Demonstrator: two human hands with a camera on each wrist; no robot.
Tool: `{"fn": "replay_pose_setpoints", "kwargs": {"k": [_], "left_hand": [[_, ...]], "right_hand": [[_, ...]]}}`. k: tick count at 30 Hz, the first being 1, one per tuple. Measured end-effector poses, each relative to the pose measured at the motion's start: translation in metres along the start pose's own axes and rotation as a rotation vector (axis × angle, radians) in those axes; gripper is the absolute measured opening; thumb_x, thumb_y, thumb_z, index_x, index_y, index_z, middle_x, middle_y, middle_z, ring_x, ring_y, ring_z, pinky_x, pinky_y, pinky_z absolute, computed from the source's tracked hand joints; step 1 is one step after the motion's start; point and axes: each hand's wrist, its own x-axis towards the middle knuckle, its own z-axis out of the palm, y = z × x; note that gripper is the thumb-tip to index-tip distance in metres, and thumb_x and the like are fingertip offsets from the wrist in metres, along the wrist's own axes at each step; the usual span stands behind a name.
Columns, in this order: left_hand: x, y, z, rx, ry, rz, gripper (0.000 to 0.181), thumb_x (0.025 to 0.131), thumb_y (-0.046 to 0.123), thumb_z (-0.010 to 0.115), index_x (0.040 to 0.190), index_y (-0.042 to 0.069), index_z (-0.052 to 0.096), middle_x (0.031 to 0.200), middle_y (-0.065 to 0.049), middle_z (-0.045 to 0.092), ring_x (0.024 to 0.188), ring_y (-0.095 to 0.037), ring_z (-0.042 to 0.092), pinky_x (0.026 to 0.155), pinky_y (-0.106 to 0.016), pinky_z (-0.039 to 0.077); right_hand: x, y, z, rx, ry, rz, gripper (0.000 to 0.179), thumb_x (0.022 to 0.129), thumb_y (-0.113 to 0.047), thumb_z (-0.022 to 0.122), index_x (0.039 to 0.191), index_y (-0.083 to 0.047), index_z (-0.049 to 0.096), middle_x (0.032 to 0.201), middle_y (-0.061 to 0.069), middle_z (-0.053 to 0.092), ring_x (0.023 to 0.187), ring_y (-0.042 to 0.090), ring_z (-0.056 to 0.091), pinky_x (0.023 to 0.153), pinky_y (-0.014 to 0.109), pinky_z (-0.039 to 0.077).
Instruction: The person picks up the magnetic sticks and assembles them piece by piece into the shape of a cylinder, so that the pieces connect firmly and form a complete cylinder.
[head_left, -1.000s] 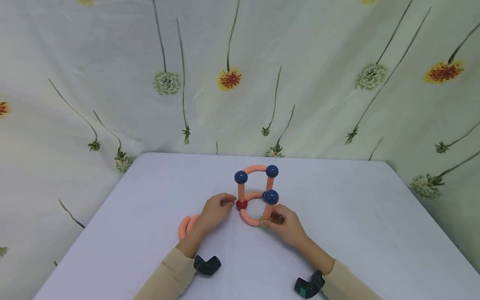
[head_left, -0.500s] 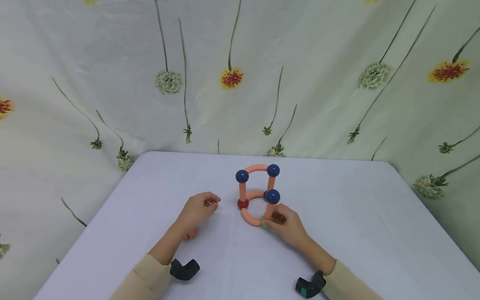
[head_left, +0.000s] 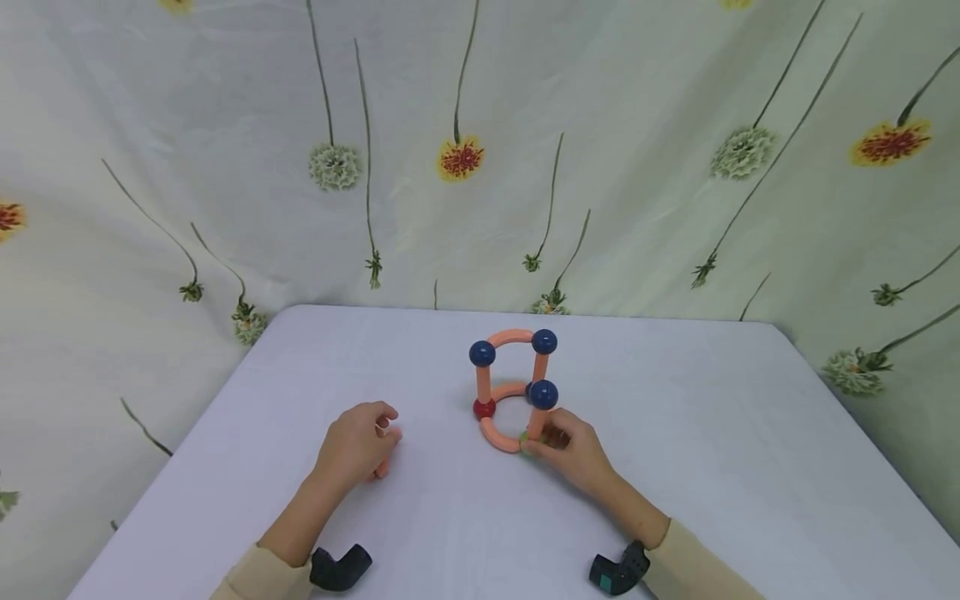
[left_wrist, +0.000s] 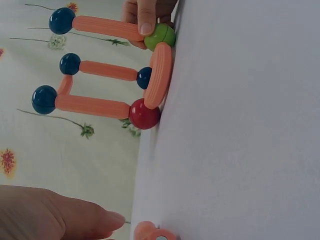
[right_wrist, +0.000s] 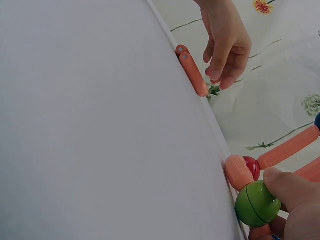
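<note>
A ball-and-stick building frame point(head_left: 483, 383) of orange sticks and coloured balls stands on the table. Curved sticks link its red ball point(left_wrist: 145, 114), green ball point(right_wrist: 257, 204) and a dark blue ball at the base; three upright sticks carry blue balls. One curved stick joins two of these on top. My right hand point(head_left: 576, 451) pinches the green ball where the near upright stick point(left_wrist: 107, 27) meets it. To the left, my left hand point(head_left: 356, 442) hovers with loosely bent fingers close over loose curved orange sticks point(right_wrist: 193, 74), holding nothing. In the head view it largely hides them.
The white-covered table point(head_left: 675, 433) extends around both hands. Behind its far edge hangs a pale cloth point(head_left: 637, 167) printed with flowers. Black devices, a left one point(head_left: 341, 568) and a right one point(head_left: 619, 569), sit at the wrists.
My left hand has moved away from the frame's red ball, left and toward me, to the loose curved sticks. The right hand keeps its hold at the green ball.
</note>
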Motion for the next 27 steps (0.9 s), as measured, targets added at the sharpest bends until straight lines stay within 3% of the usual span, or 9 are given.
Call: {"fn": "replay_pose_setpoints", "kwargs": {"k": [4, 8, 15, 19, 27], "left_hand": [[-0.001, -0.004, 0.003, 0.044, 0.004, 0.005, 0.027, 0.089, 0.012, 0.067, 0.112, -0.002, 0.064, 0.068, -0.001, 0.058, 0.049, -0.013, 0.054, 0.056, -0.03, 0.045], [-0.002, -0.005, 0.007, 0.103, 0.019, 0.031, 0.026, 0.09, 0.013, 0.066, 0.11, -0.003, 0.065, 0.075, -0.003, 0.056, 0.044, -0.01, 0.053, 0.061, -0.031, 0.044], [-0.003, -0.003, 0.012, 0.287, 0.058, 0.117, 0.019, 0.088, 0.013, 0.068, 0.1, -0.002, 0.068, 0.081, -0.009, 0.062, 0.068, -0.021, 0.058, 0.063, -0.038, 0.049], [-0.005, -0.002, 0.015, 0.365, 0.065, 0.158, 0.013, 0.086, 0.011, 0.069, 0.09, -0.001, 0.069, 0.074, -0.007, 0.061, 0.065, -0.021, 0.056, 0.059, -0.037, 0.049], [-0.006, 0.0, 0.016, 0.379, 0.067, 0.152, 0.01, 0.086, 0.012, 0.07, 0.084, 0.003, 0.068, 0.067, -0.002, 0.054, 0.058, -0.016, 0.048, 0.052, -0.032, 0.043]], "right_hand": [[0.0, 0.001, 0.0, 0.004, -0.003, 0.013, 0.017, 0.078, 0.002, 0.078, 0.09, 0.001, 0.066, 0.082, 0.011, 0.061, 0.071, 0.036, 0.054, 0.062, 0.028, 0.046], [-0.001, 0.001, 0.0, 0.011, -0.007, 0.017, 0.017, 0.078, 0.002, 0.078, 0.09, 0.001, 0.066, 0.083, 0.01, 0.062, 0.071, 0.037, 0.054, 0.063, 0.025, 0.045], [0.0, 0.001, -0.001, 0.011, -0.009, 0.013, 0.016, 0.078, 0.002, 0.077, 0.09, 0.001, 0.066, 0.082, 0.012, 0.061, 0.071, 0.037, 0.054, 0.062, 0.026, 0.044], [0.0, 0.001, -0.001, 0.014, -0.013, 0.004, 0.016, 0.079, 0.002, 0.077, 0.09, 0.002, 0.066, 0.082, 0.014, 0.061, 0.071, 0.038, 0.054, 0.062, 0.025, 0.044], [0.0, 0.002, -0.001, 0.014, -0.016, 0.018, 0.016, 0.079, 0.001, 0.077, 0.091, 0.001, 0.066, 0.082, 0.014, 0.061, 0.072, 0.038, 0.054, 0.062, 0.025, 0.044]]}}
